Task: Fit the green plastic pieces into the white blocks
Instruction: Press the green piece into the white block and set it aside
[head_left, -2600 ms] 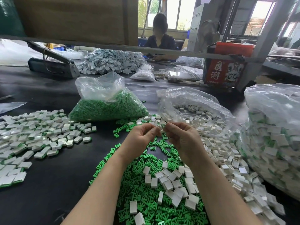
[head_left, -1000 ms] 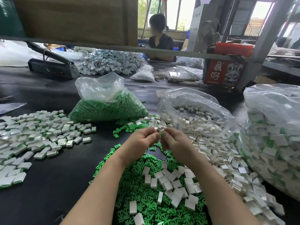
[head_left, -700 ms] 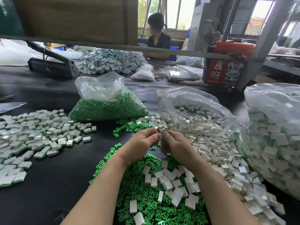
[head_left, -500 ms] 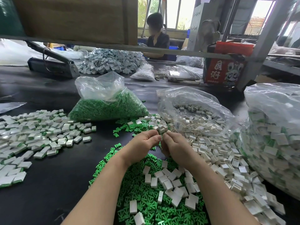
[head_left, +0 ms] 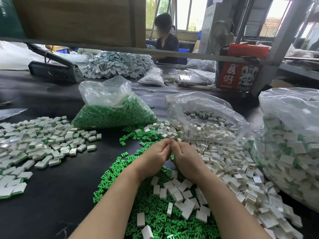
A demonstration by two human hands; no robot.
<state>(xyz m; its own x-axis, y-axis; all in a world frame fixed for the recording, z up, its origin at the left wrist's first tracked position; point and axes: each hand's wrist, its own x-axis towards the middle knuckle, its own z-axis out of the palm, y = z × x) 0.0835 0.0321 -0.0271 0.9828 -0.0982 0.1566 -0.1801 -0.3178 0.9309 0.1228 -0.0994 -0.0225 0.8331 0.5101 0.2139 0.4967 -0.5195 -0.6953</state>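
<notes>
My left hand (head_left: 155,157) and my right hand (head_left: 186,159) meet fingertip to fingertip above the black table (head_left: 43,213), fingers curled. They pinch a small white block between them; it is almost wholly hidden by the fingers. Under my wrists lies a heap of loose green plastic pieces (head_left: 155,219) with several white blocks (head_left: 177,192) scattered on top. More empty white blocks (head_left: 224,163) spread to the right of my right hand.
A bag of green pieces (head_left: 112,114) and an open bag of white blocks (head_left: 207,121) stand behind my hands. Fitted blocks (head_left: 39,140) cover the left; a large full bag (head_left: 290,144) stands right. A person (head_left: 166,40) sits opposite, beyond a low shelf bar (head_left: 103,47).
My hands have dropped slightly toward me and closed tighter together; the white block seen between the fingertips earlier is now covered by them.
</notes>
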